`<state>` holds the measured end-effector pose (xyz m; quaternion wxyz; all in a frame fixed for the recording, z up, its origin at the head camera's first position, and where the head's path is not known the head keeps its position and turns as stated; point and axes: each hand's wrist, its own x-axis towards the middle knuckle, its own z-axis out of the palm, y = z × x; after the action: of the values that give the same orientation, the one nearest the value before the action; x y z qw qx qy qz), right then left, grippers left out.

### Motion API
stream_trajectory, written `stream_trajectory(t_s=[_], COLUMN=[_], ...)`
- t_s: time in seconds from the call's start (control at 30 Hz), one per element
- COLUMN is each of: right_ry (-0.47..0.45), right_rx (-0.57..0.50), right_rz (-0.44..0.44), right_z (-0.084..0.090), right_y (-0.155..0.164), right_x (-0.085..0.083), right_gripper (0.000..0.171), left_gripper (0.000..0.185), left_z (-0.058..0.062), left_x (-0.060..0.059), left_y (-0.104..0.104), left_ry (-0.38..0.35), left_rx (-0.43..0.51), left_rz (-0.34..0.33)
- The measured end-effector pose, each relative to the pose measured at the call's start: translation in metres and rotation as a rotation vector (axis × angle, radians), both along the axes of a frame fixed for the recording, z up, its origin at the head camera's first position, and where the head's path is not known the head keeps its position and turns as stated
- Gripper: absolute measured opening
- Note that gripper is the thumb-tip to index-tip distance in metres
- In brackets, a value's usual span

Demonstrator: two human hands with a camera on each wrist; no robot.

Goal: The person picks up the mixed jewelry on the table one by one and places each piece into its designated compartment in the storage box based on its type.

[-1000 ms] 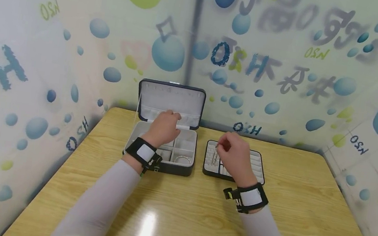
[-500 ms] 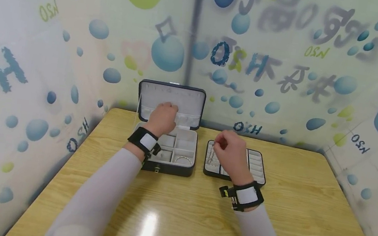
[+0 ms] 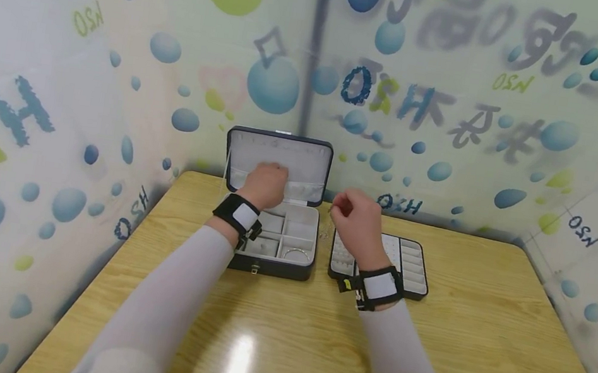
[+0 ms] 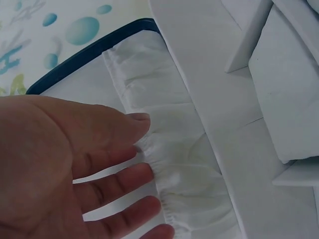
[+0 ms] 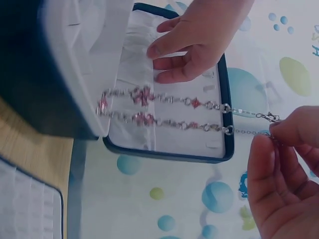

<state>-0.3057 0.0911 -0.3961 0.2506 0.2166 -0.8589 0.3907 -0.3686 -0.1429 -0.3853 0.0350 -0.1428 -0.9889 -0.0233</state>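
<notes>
My left hand (image 3: 264, 185) is at the raised lid of a dark blue jewelry box (image 3: 271, 268). In the left wrist view its thumb and loosely extended fingers meet the gathered edge of the white fabric pocket (image 4: 164, 119) inside the lid. To the right, my right hand (image 3: 357, 220) pinches the clasp ends of a silver bracelet (image 5: 144, 94) between thumb and fingertips. Pink flower-shaped pieces stud the bracelet, which hangs doubled in two strands. In the right wrist view, the bracelet overlaps the open lid and the left hand (image 5: 192, 47) appears beyond it.
A bangle (image 3: 296, 255) lies in a front compartment of the box. Right of the box sits a dark-edged jewelry tray (image 3: 413, 266) with ring rolls and small slots. Both stand on a wooden table (image 3: 266, 335) against a patterned curtain (image 3: 438, 53).
My right hand has moved left from over the tray toward the box, carrying the bracelet. My left hand has moved slightly up against the lid's pocket, its raised fingers now lowered.
</notes>
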Motion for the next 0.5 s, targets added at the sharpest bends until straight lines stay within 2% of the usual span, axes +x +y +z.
stream_trajectory(t_s=[0.23,0.4,0.5], right_ry=[-0.038,-0.051,-0.070], right_rx=[-0.043,-0.049,-0.061], right_rz=[-0.020,-0.026,-0.020], right_z=[0.002,0.006,0.009], right_y=[-0.016,-0.026,-0.032], right_x=[-0.024,-0.041,-0.050], right_gripper=[0.005,0.005,0.005], left_gripper=[0.025,0.020,0.017], left_z=[-0.006,-0.014,-0.018], left_x=[-0.005,-0.004,-0.003], left_y=[-0.001,-0.002,-0.002], left_ry=[0.034,0.092,0.096], left_rx=[-0.068,-0.048,-0.031], left_rz=[0.001,-0.005,-0.015])
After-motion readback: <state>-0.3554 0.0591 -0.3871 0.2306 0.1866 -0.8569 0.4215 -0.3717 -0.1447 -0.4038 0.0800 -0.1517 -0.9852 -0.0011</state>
